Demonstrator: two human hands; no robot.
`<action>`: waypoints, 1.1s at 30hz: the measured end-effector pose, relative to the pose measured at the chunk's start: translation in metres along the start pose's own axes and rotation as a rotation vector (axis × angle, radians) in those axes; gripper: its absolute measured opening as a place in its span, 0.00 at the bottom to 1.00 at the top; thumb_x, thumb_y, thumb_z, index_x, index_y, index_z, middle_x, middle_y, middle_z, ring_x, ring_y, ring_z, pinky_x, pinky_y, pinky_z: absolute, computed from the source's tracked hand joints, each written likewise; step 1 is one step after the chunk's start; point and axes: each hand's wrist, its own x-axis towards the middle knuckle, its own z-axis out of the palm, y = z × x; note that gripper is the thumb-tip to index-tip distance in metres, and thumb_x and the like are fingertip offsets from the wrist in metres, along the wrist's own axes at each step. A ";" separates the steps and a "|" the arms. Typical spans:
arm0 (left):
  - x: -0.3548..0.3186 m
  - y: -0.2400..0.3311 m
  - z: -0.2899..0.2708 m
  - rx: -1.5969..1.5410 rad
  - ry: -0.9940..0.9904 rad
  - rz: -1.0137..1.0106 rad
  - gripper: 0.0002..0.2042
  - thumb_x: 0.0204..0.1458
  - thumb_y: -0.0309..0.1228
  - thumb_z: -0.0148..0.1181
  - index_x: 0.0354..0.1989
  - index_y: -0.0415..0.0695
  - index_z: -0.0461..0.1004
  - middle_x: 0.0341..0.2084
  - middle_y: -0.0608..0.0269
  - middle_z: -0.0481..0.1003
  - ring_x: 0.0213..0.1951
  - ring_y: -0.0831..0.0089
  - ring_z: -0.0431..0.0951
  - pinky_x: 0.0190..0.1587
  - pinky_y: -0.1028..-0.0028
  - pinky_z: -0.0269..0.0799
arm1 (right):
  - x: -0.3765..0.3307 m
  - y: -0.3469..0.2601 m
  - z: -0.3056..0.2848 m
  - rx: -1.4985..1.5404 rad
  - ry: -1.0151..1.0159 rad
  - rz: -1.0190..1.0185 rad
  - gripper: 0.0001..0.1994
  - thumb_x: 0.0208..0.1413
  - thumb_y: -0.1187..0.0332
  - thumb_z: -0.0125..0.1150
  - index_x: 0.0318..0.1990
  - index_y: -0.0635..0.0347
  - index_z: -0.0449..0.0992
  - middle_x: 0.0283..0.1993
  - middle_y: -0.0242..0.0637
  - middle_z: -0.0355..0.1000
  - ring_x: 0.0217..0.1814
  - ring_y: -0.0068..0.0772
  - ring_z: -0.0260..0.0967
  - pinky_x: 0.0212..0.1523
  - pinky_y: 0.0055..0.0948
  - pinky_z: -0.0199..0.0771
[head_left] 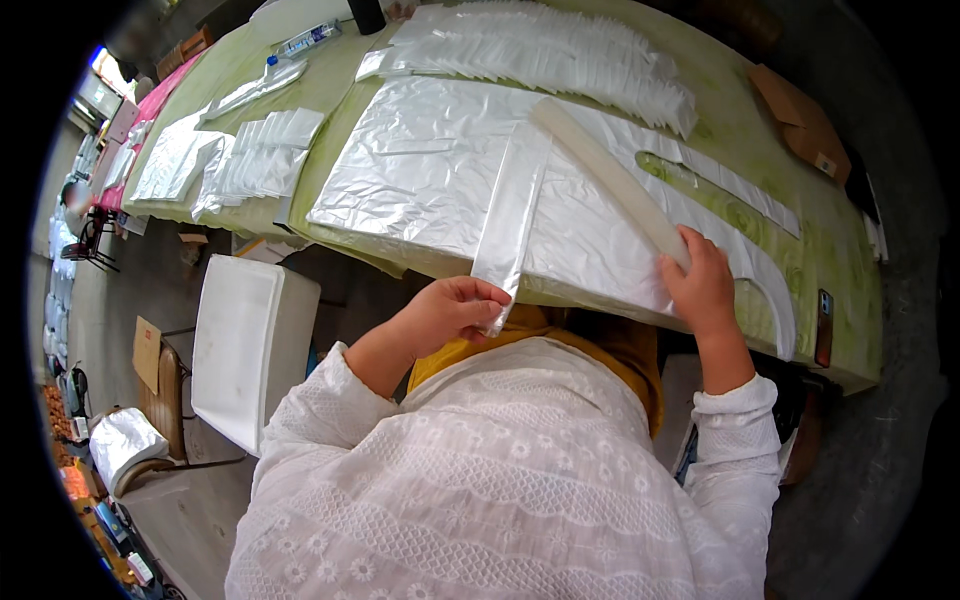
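My left hand pinches the near end of a long folded strip of clear plastic bag that lies across a wide stack of flat plastic bags on the green table. My right hand grips the near end of a long pale stick, which rests slantwise on the same stack. Both hands are at the table's near edge, the strip's far end touching the stick's far end.
Rows of folded bags lie at the table's far side, with more piles to the left. A white box stands below left, cardboard pieces and a phone at the right edge.
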 end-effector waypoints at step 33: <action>0.042 0.065 0.002 0.893 0.445 0.470 0.33 0.53 0.32 0.67 0.68 0.44 0.61 0.38 0.58 0.82 0.45 0.57 0.81 0.49 0.63 0.75 | 0.073 -0.150 0.068 0.527 -0.453 0.152 0.18 0.65 0.57 0.53 0.41 0.64 0.80 0.40 0.51 0.79 0.43 0.56 0.76 0.46 0.46 0.74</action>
